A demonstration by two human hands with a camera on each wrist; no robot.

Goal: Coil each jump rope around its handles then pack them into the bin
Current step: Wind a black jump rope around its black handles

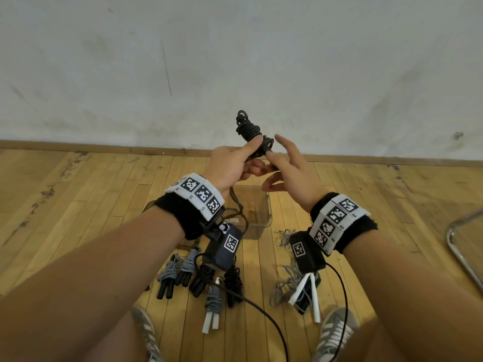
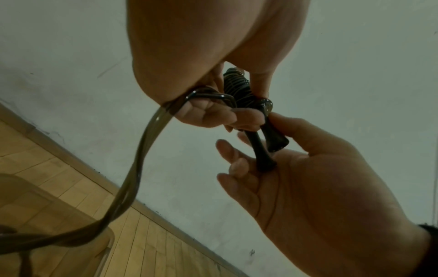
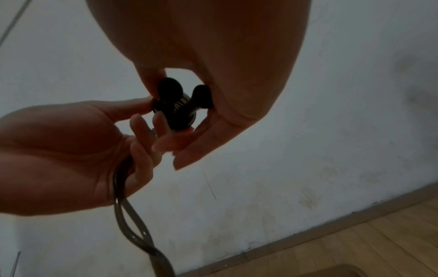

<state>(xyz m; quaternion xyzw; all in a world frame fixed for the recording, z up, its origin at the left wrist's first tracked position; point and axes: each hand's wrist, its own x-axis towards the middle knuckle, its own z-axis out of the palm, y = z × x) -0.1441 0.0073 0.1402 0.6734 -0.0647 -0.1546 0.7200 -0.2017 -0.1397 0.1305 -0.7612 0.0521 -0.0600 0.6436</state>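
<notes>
Both hands up in front of the wall, working one black jump rope. Rope is partly coiled round its two handles, coils sitting at the far end, handle butts pointing back toward the person.

Left hand: fingers curled and clamped on the bundle just below the coils, index finger laid along it. Loose doubled tail of the rope runs out under the left palm and hangs down toward the floor.

Right hand: fingers mostly apart and extended, thumb and one fingertip pinching the handle ends; left wrist view shows one butt resting against the right palm.

Clear plastic bin sits on the wood floor right below the hands, near the wall. Rope tail drops at its left edge; can't tell if anything is inside.

Nearer, left of centre: row of already coiled ropes, grey and black cords on black handles, plus one grey coil on white handles. Right of centre: loose tangle of grey cord with white handles, uncoiled.

Grey striped shoes at the near edge. Chrome tube frame at far right.
</notes>
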